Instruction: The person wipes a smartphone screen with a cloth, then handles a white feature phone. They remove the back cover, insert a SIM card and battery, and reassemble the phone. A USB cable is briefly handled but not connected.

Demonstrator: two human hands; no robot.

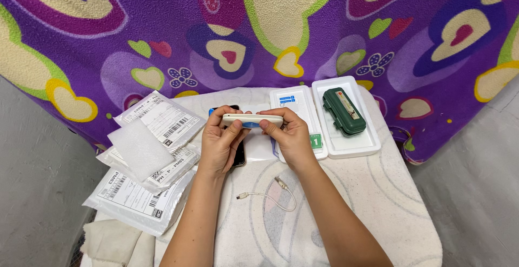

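Head view: purple heart-patterned blanket point(162, 23) behind a white padded surface point(378, 213); 3 shipping mailers point(157, 153) lie left, a white tray point(346, 142) with a green case point(343, 111) right. Left hand point(219, 145) and right hand point(292, 137) pinch the ends of a cream phone case point(252, 120), edge-on, above centre. A short white cable point(270, 194) lies between the forearms.

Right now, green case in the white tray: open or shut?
Shut. The green case lies flat in the white tray, lid down, no gap showing. Neither hand touches it.
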